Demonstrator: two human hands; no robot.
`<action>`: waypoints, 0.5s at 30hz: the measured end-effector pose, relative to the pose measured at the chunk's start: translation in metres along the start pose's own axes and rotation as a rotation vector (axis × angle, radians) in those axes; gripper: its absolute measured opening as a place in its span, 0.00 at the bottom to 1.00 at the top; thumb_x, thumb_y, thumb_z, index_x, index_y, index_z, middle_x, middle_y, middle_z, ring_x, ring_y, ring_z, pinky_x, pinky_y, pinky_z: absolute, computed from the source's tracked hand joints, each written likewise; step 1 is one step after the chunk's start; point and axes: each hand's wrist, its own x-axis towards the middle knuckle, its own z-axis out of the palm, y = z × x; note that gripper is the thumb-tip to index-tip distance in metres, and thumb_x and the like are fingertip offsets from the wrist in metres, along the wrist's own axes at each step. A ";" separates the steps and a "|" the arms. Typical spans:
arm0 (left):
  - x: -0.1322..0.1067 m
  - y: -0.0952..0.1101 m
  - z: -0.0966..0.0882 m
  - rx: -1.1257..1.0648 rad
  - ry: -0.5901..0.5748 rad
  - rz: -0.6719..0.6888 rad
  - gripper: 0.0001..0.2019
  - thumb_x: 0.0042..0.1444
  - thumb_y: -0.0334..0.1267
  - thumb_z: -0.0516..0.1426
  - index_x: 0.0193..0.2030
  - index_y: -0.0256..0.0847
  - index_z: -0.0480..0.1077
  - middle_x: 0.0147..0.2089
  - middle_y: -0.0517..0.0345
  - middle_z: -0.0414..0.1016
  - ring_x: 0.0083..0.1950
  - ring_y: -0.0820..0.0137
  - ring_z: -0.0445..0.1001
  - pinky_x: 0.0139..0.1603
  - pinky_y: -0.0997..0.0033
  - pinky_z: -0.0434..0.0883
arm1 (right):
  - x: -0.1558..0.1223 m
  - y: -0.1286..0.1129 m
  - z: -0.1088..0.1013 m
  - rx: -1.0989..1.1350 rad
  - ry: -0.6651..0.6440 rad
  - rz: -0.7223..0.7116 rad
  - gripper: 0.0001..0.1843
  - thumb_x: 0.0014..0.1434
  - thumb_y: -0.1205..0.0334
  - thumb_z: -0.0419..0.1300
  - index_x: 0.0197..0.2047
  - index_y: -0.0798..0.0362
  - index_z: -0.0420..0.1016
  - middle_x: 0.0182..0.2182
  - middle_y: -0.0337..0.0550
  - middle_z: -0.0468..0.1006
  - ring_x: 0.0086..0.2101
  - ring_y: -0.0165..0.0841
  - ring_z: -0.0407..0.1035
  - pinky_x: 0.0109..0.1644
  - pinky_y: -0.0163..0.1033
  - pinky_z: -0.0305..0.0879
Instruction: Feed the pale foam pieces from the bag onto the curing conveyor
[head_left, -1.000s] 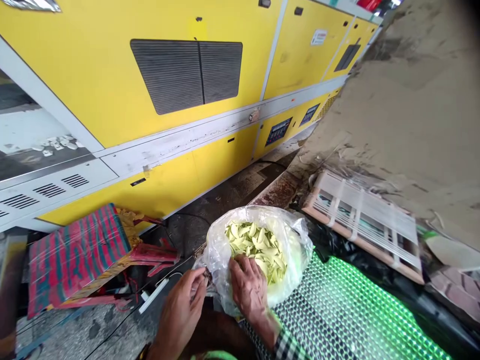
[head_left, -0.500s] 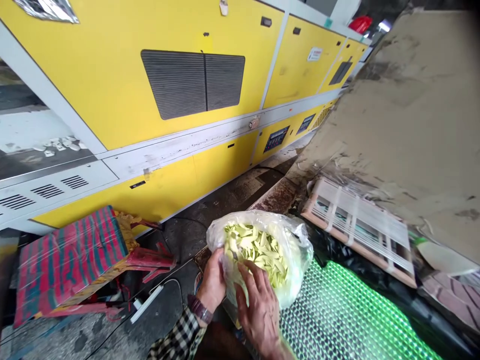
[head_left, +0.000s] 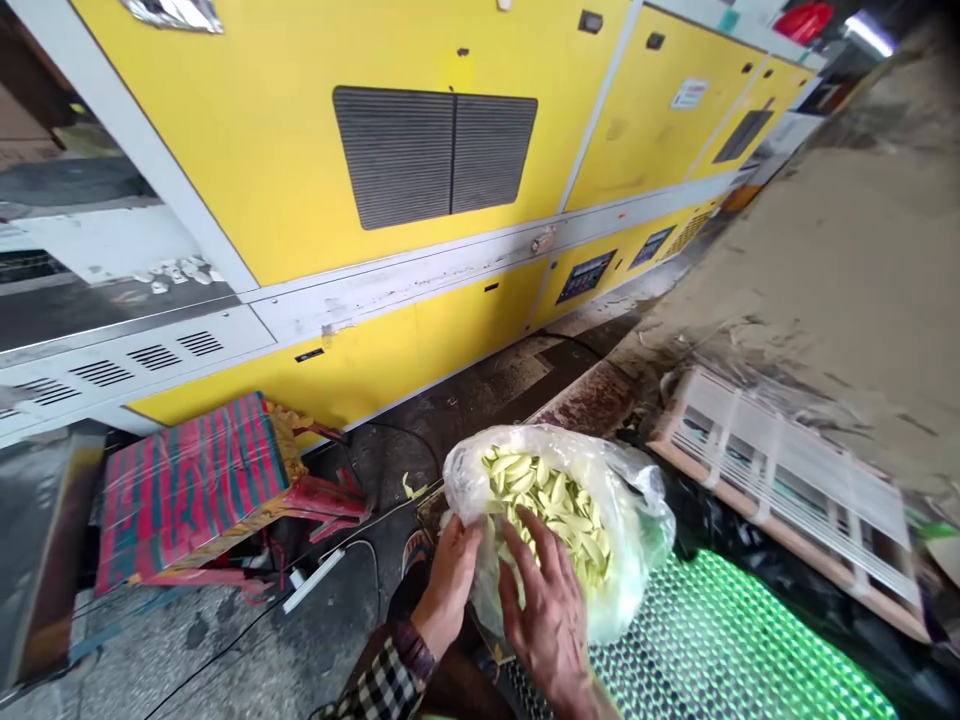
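Observation:
A clear plastic bag (head_left: 559,530) sits in front of me, its mouth open and full of pale yellow-green crescent slices (head_left: 547,505). My left hand (head_left: 450,575) grips the bag's lower left side, with a checked sleeve (head_left: 382,685) at the wrist. Spread fingers of my right hand (head_left: 544,610) rest against the bag's front, at the lower edge of the slices. The bag's underside is hidden, and I cannot tell what the slices are made of.
A long yellow machine (head_left: 360,200) with grey vents and control panels runs along the left and back. A red-striped wrapped bundle (head_left: 191,490) lies on a red stand. A white cord plug (head_left: 313,580) is on the floor. A strapped wooden-framed rack (head_left: 780,490) and green-lit mesh (head_left: 720,640) lie right.
My left hand has moved from the bag's left edge down onto its side. My right hand has shifted lower, with its fingers spreading. The bag sits further right in view.

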 end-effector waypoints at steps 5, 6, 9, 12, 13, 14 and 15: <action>-0.030 0.003 -0.030 0.402 0.057 0.200 0.25 0.61 0.48 0.63 0.63 0.43 0.73 0.65 0.43 0.74 0.67 0.50 0.71 0.68 0.51 0.68 | 0.008 0.007 0.022 -0.014 -0.108 -0.149 0.31 0.68 0.68 0.54 0.73 0.49 0.62 0.71 0.53 0.61 0.69 0.51 0.56 0.64 0.61 0.68; -0.036 0.002 -0.036 0.493 0.094 0.247 0.24 0.62 0.47 0.63 0.64 0.45 0.73 0.68 0.44 0.72 0.69 0.50 0.69 0.70 0.50 0.66 | 0.007 0.010 0.026 -0.020 -0.099 -0.148 0.30 0.68 0.68 0.54 0.72 0.49 0.63 0.71 0.53 0.62 0.69 0.51 0.56 0.64 0.61 0.69; -0.042 -0.006 -0.043 0.528 0.194 0.300 0.27 0.62 0.46 0.63 0.67 0.46 0.69 0.72 0.44 0.66 0.73 0.50 0.63 0.72 0.50 0.63 | 0.004 0.015 0.035 -0.027 -0.069 -0.144 0.28 0.69 0.66 0.54 0.71 0.49 0.64 0.70 0.52 0.64 0.69 0.51 0.58 0.64 0.61 0.70; -0.024 -0.014 -0.030 0.277 0.173 0.136 0.33 0.61 0.51 0.64 0.69 0.44 0.64 0.71 0.40 0.65 0.72 0.50 0.65 0.69 0.52 0.67 | 0.003 0.015 0.038 -0.025 -0.069 -0.149 0.28 0.70 0.65 0.53 0.72 0.50 0.63 0.70 0.53 0.65 0.68 0.52 0.59 0.62 0.62 0.71; -0.014 -0.015 -0.023 0.177 0.149 0.072 0.33 0.60 0.53 0.65 0.68 0.43 0.65 0.69 0.40 0.68 0.70 0.50 0.68 0.68 0.53 0.68 | 0.002 0.015 0.039 -0.023 -0.065 -0.151 0.28 0.71 0.64 0.53 0.73 0.50 0.62 0.69 0.54 0.65 0.68 0.52 0.59 0.61 0.61 0.71; -0.003 -0.014 -0.016 0.086 0.119 0.018 0.33 0.58 0.54 0.66 0.66 0.42 0.67 0.67 0.40 0.71 0.68 0.50 0.69 0.68 0.55 0.68 | 0.002 0.016 0.040 -0.024 -0.062 -0.148 0.29 0.71 0.64 0.52 0.73 0.51 0.61 0.69 0.55 0.65 0.67 0.52 0.60 0.60 0.61 0.72; 0.008 -0.012 -0.010 0.003 0.090 -0.037 0.32 0.58 0.54 0.67 0.64 0.41 0.70 0.64 0.41 0.74 0.66 0.51 0.72 0.66 0.56 0.69 | 0.001 0.017 0.041 -0.030 -0.059 -0.142 0.29 0.72 0.63 0.52 0.74 0.51 0.60 0.69 0.55 0.65 0.67 0.52 0.61 0.60 0.60 0.72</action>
